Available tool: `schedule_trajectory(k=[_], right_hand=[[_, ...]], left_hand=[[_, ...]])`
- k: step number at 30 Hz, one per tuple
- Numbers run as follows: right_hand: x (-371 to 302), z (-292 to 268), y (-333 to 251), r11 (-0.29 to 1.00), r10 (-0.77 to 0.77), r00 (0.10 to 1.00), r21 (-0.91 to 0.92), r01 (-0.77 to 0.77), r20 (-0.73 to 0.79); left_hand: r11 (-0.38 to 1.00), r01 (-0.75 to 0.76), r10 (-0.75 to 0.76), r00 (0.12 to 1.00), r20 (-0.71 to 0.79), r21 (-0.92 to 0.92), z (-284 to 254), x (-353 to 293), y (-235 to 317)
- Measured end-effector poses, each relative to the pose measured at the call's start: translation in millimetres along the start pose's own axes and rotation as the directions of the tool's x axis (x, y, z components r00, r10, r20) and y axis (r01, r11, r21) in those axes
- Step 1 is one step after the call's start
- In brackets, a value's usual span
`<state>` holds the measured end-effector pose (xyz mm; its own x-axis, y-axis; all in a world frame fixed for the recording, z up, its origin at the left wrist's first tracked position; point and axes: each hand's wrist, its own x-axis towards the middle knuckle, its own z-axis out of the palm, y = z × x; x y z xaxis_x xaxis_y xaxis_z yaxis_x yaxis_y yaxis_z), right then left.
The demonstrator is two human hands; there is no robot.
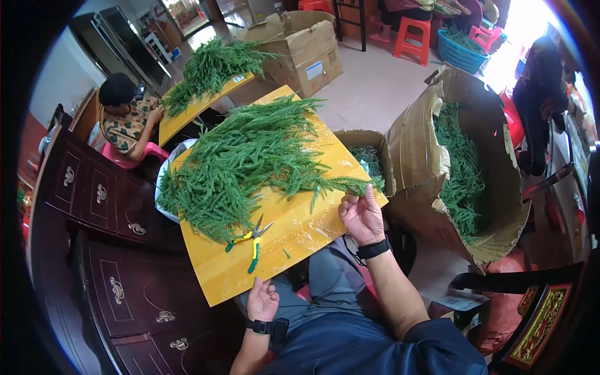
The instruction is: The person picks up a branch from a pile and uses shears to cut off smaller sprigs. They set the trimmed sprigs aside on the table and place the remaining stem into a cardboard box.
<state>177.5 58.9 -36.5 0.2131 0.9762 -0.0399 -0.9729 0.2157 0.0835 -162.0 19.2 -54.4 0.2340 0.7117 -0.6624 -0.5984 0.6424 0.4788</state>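
Note:
At the right corner of a yellow board (219,275), my right hand (364,215) pinches the end of a green needle-leaved sprig (340,182) between thumb and fingers. The sprig points left toward a large heap of similar green sprigs (244,150) spread over the board. My left hand (262,301) rests palm up at the board's near edge, its fingers loosely curled and apart, with nothing seen in them. Just beyond it lie pliers (255,244) with yellow and green handles, their jaws spread. Small green scraps (287,253) dot the board.
To the right stands a big torn carton (412,162) holding green sprigs; a smaller box (390,169) sits beside the board. Dark drawers (119,187) line the left. Farther off, a seated person (128,122) works at another board (178,125) heaped with sprigs.

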Motion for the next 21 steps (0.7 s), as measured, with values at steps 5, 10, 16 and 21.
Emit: schedule_trajectory(k=[5, 10, 16, 21], right_hand=[[0.6, -1.3, 3.6, 0.999, -0.013, 1.000, -0.045, 0.013, -0.013], [-1.6, -4.1, 3.0, 0.999, 0.019, 1.000, -0.029, -0.019, -0.019], [0.6, -15.2, -3.9, 0.999, 0.001, 1.000, 0.054, -0.002, 0.031], [5.1, -17.1, 6.3, 0.999, 0.050, 0.999, -0.016, -0.050, 0.000]], left_hand=[[0.969, 0.105, -0.143, 0.976, 0.162, 0.221, 16.2, -27.6, -10.1], [0.931, -0.001, -0.149, 0.912, 0.381, 0.365, 44.5, -24.7, 17.7], [0.998, 0.030, -0.053, 0.848, 0.527, 0.052, 85.7, -1.2, 61.0], [0.962, -0.075, -0.086, 0.829, 0.552, 0.262, 117.2, 1.2, 60.9]])
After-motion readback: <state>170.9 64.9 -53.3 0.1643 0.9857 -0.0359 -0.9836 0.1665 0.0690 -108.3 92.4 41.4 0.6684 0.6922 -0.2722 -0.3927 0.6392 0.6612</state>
